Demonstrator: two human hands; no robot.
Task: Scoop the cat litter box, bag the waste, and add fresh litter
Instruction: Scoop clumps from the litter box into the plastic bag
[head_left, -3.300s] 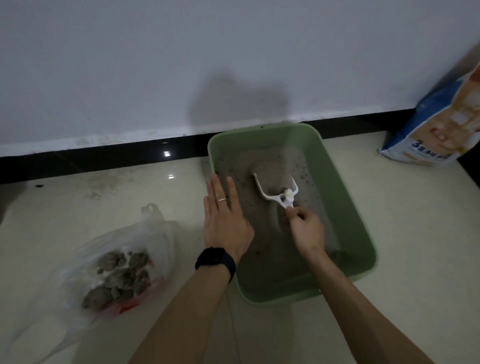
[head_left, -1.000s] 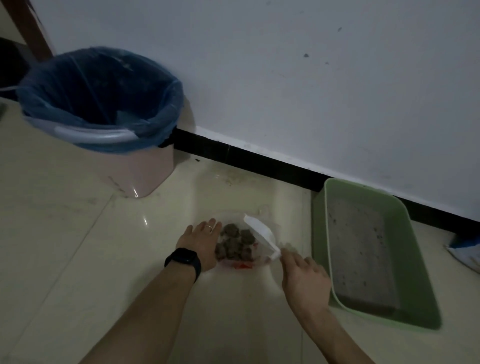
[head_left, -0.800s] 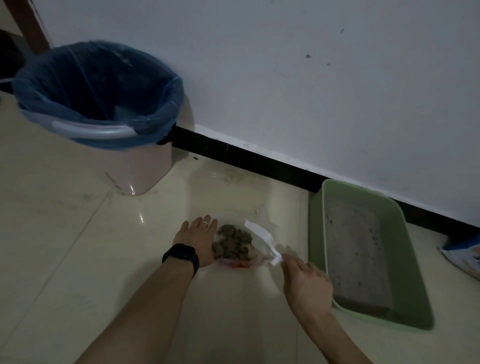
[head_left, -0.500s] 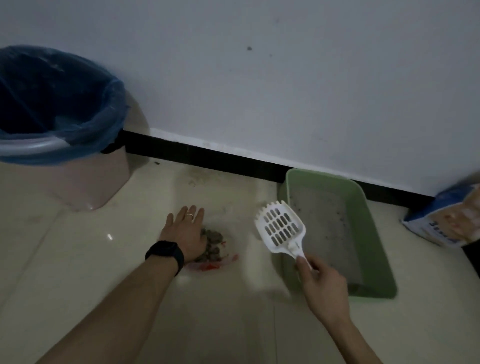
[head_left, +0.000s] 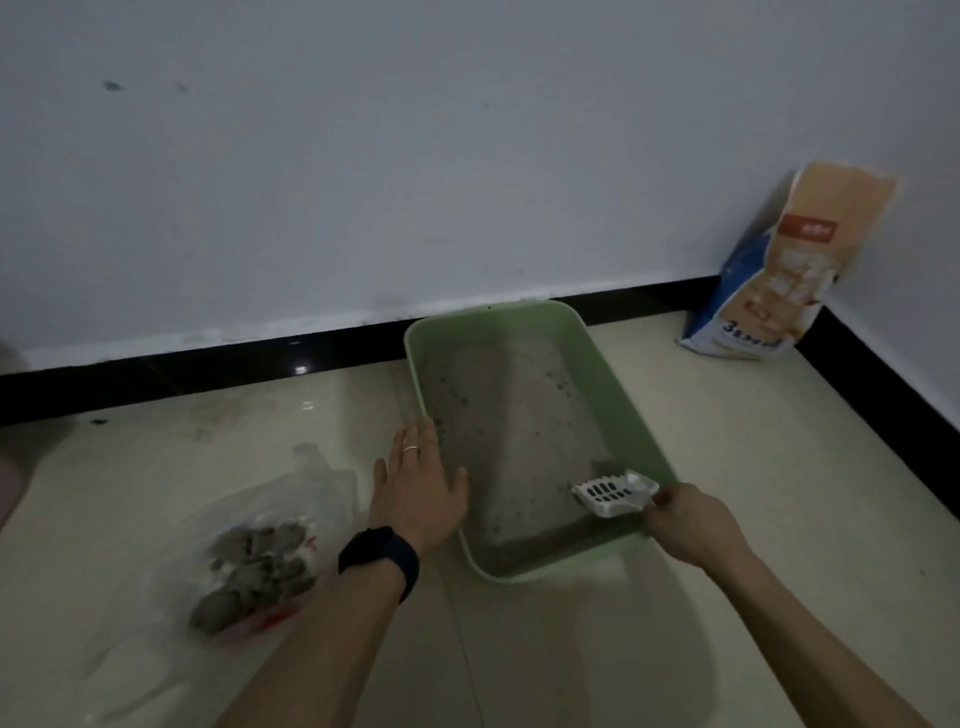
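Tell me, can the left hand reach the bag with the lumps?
Probably yes. The left hand is open by the litter box, and the plastic bag lies close on its left with only bare floor between.

Glossy cream floor (head_left: 727, 519) under litter box (head_left: 639, 415), waste bag (head_left: 171, 551), litter sack (head_left: 774, 280).

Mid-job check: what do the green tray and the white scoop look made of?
The green tray looks like moulded plastic: smooth, faintly glossy walls, one-piece rounded rim. The scoop seems rigid white plastic, with clean moulded slots; dim light leaves its finish unclear.
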